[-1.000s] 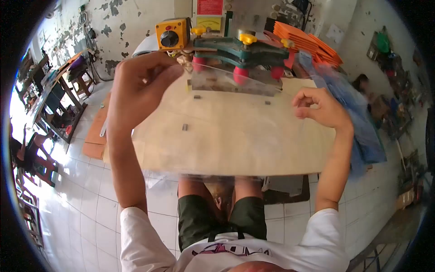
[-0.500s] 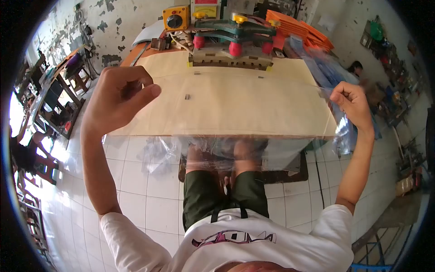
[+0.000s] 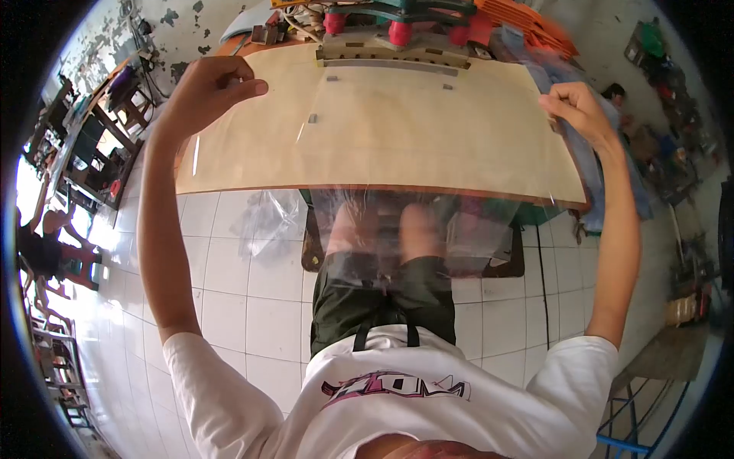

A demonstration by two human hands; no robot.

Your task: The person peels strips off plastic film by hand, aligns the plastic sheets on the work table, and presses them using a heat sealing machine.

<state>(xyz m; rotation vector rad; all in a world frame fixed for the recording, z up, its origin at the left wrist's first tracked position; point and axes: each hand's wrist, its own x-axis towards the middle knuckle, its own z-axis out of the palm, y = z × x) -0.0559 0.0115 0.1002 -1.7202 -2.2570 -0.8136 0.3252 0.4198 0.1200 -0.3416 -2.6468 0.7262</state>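
Bottom of frame: white shirt [image 3: 459,413], then dark green shorts [image 3: 344,314], thighs running up under the table edge. Clear plastic sheet [image 3: 386,245] hangs past that edge at centre, over knees and upper shorts; its lower part blurred. The sheet also lies across the table between the two hands, glare streaks at left.

Crumpled clear plastic [image 3: 271,218] just left of the hanging part, below the edge.

Left hand [image 3: 202,92], upper left: fingers curled, thumb brought against the index finger in a narrow pinch on the sheet. Right hand [image 3: 582,113], upper right: same narrow pinch, thumb to index, on the sheet's other side. Film hard to make out right at the fingertips. Hands well apart, level with the far half of the cream board [image 3: 287,69] covering the table.

Three small grey pieces [image 3: 313,118] on the board, between the hands; too small to identify.

Top centre: metal fixture [image 3: 397,53] with red knobs [image 3: 399,33] above it. Orange stack [image 3: 527,23] to its right.
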